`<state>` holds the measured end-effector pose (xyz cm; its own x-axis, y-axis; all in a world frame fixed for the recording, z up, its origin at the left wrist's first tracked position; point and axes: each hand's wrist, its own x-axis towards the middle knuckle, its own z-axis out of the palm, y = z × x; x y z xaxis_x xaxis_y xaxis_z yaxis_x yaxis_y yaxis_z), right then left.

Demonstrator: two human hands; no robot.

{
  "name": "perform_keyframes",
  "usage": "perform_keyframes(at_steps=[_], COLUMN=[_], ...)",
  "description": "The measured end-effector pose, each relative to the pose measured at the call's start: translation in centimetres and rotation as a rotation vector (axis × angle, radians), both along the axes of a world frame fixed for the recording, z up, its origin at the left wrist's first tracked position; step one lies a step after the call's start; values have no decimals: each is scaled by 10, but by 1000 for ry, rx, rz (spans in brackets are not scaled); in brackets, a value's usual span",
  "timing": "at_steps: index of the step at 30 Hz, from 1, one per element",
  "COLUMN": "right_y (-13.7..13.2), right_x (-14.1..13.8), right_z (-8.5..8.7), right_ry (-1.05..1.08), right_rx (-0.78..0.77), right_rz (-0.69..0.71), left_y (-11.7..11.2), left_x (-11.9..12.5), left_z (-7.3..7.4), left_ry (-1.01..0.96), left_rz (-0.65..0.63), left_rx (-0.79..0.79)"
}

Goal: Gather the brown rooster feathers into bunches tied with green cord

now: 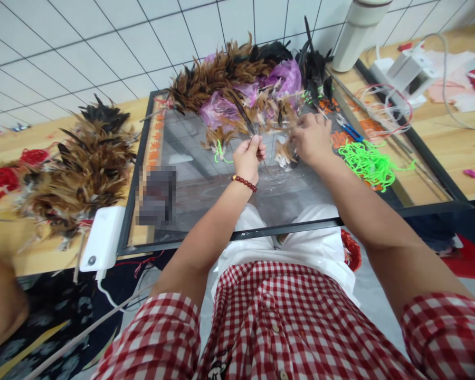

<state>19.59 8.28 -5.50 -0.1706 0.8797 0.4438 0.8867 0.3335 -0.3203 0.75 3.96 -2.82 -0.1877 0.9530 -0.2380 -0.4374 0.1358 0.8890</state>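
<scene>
My left hand [249, 155], with a beaded bracelet [244, 183] at the wrist, pinches a brown feather [255, 128] between thumb and fingers. To its right, my right hand [312, 136] reaches down into loose brown feathers [283, 112], its fingers curved and somewhat apart; the fingertips are partly hidden. A tan feather tuft with a white fluffy base [284, 153] lies just below that hand. Left of my left hand is a small feather bunch [218, 138] with a bright green tie [220, 152]. All this rests on a dark-framed glass panel [206, 200].
Behind lie a thick feather garland [217, 74] and a purple plastic bag [283, 79]. At right are green cords [370, 163], blue-handled scissors [352, 129] and a power strip [414, 71]. More feathers [91, 169], red cord [3, 179] and a white power bank [103, 237] sit left.
</scene>
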Motion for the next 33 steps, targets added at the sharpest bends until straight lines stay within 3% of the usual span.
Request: perform_keyframes(at_steps=[3, 6, 10, 14, 21, 33], right_y=[4, 6, 0, -12, -16, -20], right_x=[6, 4, -11, -24, -28, -40], right_z=[7, 14, 25, 34, 34, 28], right_ry=[139, 455, 990, 1230, 1209, 969], right_rx=[-19, -87, -352, -606, -525, -292], right_rz=[-38, 4, 104, 209, 276, 285], left_y=[0, -1, -2, -4, -5, -7], left_x=[1, 1, 1, 2, 4, 3], left_z=[1, 2, 3, 3, 4, 5], left_ry=[4, 7, 11, 45, 33, 221], left_rz=[7, 5, -3, -51, -19, -241], left_rx=[-12, -20, -25, -58, -64, -29])
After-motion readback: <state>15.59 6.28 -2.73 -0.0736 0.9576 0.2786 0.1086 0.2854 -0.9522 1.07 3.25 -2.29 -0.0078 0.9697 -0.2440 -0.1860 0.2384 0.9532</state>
